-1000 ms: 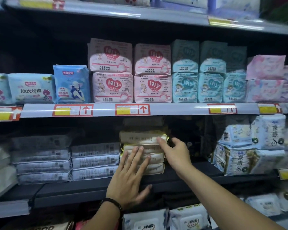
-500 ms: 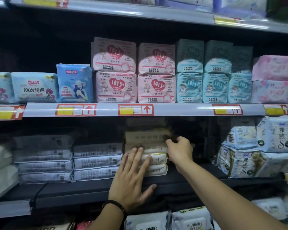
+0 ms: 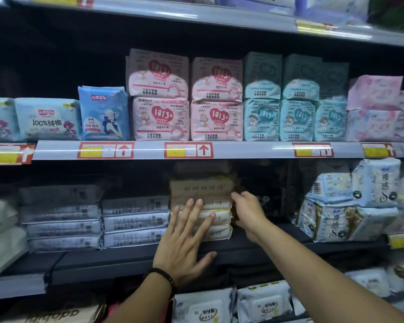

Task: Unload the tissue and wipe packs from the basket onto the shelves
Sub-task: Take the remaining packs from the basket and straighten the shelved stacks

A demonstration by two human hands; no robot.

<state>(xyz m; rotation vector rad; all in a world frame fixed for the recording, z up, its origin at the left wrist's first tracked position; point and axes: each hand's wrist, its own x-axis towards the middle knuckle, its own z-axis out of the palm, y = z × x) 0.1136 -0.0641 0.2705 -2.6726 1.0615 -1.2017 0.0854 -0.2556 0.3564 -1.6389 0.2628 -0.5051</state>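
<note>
Grey steel shelving fills the view in three visible tiers. The middle shelf (image 3: 131, 257) is the working level; its dark deck is bare in front of the product and to the right of the working stack.

Stock on the working level, left to right: white soft packs at the far left edge, two columns of grey flat packs (image 3: 135, 220), the beige pack stack (image 3: 202, 201), a dark gap, then blue-and-white packs (image 3: 350, 206). The tier above carries pink packs (image 3: 160, 120) and teal packs, with red price tags along its rail. The basket is not in view.

The beige pack stack stands on the middle shelf, touching or just beside the grey column. It is several packs high, and its upper packs sit in shadow under the rail.

Left hand (image 3: 184, 243): open, fingers spread flat against the front faces of the lower packs, thumb down near the shelf edge. It grips nothing; it presses.

Right hand (image 3: 247, 213): at the right end of the stack, fingers curled around the side of the middle packs. Whether it actually clamps a pack cannot be told.

Judged step: squaring the stack and seating it back.

Failure modes:
- Uneven push from the left hand low on the stack may tip the upper packs backward or forward.
- The dark gap on the right gives no support; releasing the right hand early may let soft packs slide sideways.
- Pressing too hard may displace the adjoining grey column.
</note>
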